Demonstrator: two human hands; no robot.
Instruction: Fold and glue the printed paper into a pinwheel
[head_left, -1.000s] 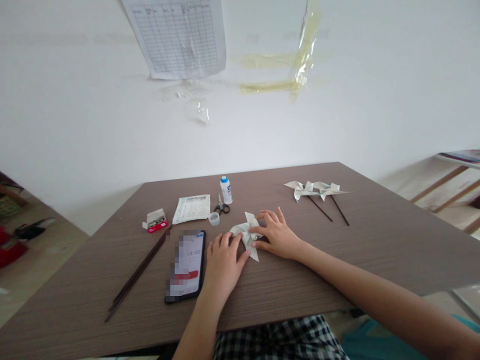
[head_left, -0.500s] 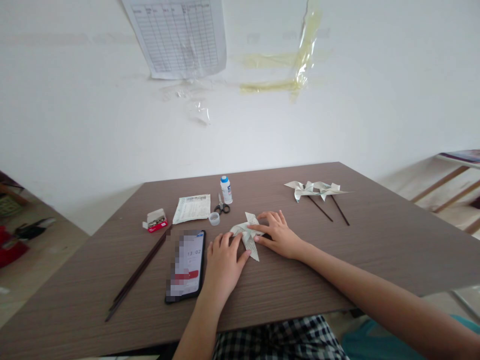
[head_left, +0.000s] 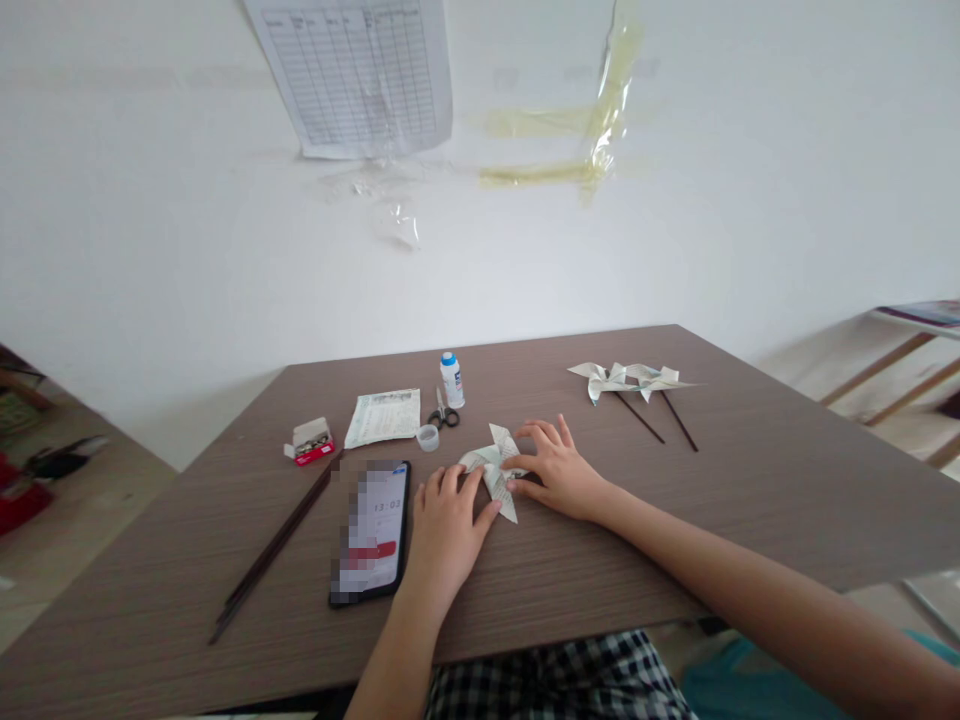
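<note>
A paper pinwheel (head_left: 496,476) folded from printed sheet lies flat on the table, its pointed blades spread. My left hand (head_left: 450,515) holds it from the left, thumb and index finger on the left and lower blades. From the right, my right hand (head_left: 553,470) grips the right blade between thumb and index finger near the centre; its other fingers are raised and apart. Parts of the left and right blades are hidden under my fingers. Just beyond stand a small clear cup (head_left: 427,437), scissors (head_left: 444,416) and a white glue bottle (head_left: 452,380) with a blue cap.
At the back right lie two pinwheels (head_left: 634,380) on dark sticks. A phone (head_left: 371,535) showing a timer is beside my left hand. Further left are several dark sticks (head_left: 274,548), an open red box (head_left: 311,442) and a printed paper sheet (head_left: 384,416). A wall borders the table's far edge.
My right index finger has shifted slightly on the pinwheel's right blade. My left hand and the pinwheel stay nearly in place.
</note>
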